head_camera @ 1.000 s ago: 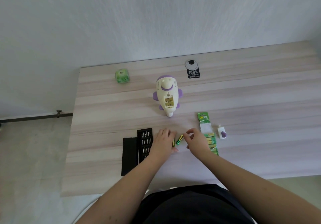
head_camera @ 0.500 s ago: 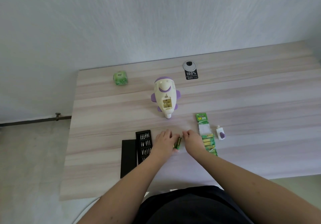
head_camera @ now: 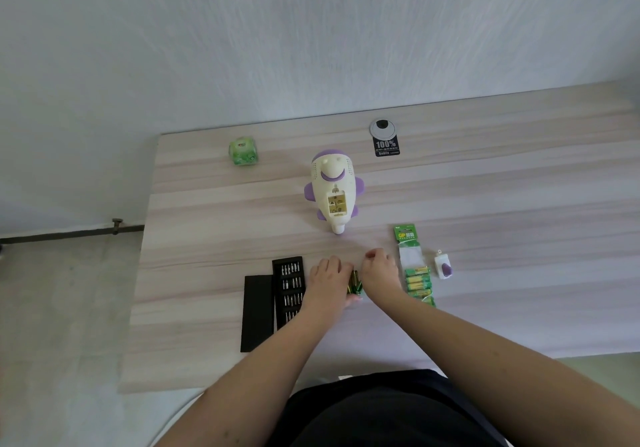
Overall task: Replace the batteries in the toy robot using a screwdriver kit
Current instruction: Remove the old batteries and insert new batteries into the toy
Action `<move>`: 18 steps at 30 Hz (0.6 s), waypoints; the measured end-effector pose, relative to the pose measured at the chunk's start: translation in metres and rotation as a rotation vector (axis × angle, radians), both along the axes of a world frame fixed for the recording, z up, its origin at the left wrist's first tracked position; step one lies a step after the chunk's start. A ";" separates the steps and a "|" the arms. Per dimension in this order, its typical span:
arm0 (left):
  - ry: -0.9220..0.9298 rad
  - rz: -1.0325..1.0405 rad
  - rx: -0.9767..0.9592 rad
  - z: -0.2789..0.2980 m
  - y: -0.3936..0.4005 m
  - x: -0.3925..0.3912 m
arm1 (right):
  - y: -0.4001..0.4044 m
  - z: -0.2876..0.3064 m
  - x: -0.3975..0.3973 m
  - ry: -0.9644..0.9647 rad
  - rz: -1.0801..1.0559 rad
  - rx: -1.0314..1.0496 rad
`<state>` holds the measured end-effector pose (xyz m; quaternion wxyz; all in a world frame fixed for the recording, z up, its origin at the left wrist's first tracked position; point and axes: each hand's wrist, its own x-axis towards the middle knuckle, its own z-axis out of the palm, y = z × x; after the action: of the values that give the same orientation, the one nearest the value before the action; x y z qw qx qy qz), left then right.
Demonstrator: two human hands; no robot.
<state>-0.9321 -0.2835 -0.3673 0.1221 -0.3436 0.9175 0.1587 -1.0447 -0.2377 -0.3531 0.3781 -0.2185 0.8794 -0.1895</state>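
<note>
Both hands sit close together at near-centre of the desk [head_camera: 519,204], w/ loose green batteries [head_camera: 354,282] lying between them. Left hand [head_camera: 327,278] lies fingers-flat beside the batteries, grip released; right hand [head_camera: 380,270] has fingers curled, grasping or not: can't tell. Toy robot [head_camera: 334,192] lies farther back, battery bay open and facing up. Screwdriver kit [head_camera: 289,290] just left of left hand; battery pack [head_camera: 414,266] just right of right hand.

Office-like room: wood-grain desk [head_camera: 485,186] with cable grommet [head_camera: 382,127], plain wall [head_camera: 311,30].
</note>
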 end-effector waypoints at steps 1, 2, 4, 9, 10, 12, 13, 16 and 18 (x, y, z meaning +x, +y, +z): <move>-0.001 0.002 0.010 0.000 0.000 0.000 | 0.002 -0.001 -0.002 -0.026 0.004 -0.001; -0.002 0.003 0.017 0.001 0.000 0.001 | 0.006 -0.003 -0.004 -0.040 0.025 0.000; 0.007 0.002 0.025 0.000 0.000 0.001 | 0.012 -0.005 -0.008 -0.058 0.046 0.025; 0.024 -0.031 0.047 -0.001 -0.004 0.001 | 0.024 -0.007 -0.011 -0.045 0.140 0.038; 0.018 -0.039 0.053 -0.001 -0.004 0.001 | 0.025 -0.006 -0.011 -0.026 0.155 0.024; 0.018 -0.045 0.068 -0.001 -0.005 0.001 | 0.025 -0.005 -0.011 0.006 0.173 -0.010; 0.019 -0.046 0.075 -0.001 -0.005 0.001 | 0.024 -0.004 -0.010 0.013 0.180 -0.028; 0.025 -0.035 0.096 0.000 -0.006 -0.001 | 0.022 -0.004 -0.008 0.011 0.153 -0.064; 0.018 -0.031 0.106 0.000 -0.007 -0.001 | 0.021 -0.005 -0.007 0.019 0.137 -0.056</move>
<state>-0.9334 -0.2906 -0.3678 0.1341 -0.3210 0.9141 0.2083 -1.0516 -0.2165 -0.3576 0.3756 -0.2906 0.8603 -0.1856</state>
